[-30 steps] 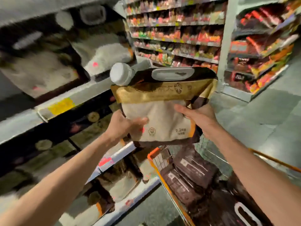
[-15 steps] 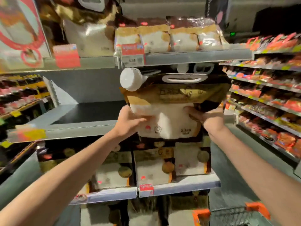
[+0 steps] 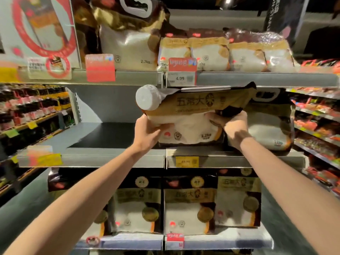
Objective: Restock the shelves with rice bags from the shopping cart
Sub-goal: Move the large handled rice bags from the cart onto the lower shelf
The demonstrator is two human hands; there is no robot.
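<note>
I hold a gold, black and cream rice bag with a white screw cap at its upper left. My left hand grips its left side and my right hand grips its right side. The bag's base is over the front edge of the middle shelf, and its top is bent under the shelf above. Another rice bag of the same kind stands on that shelf just to the right, partly hidden by my right hand. The shopping cart is out of view.
The left part of the middle shelf is a bare dark surface. Rice bags fill the top shelf and the lower shelf. Price tags hang on the shelf edges. Snack shelves run along both sides.
I lifted the bag from above the cart up and forward to the middle shelf. My view turned from the cart and aisle to face the rice shelves; the cart left the frame.
</note>
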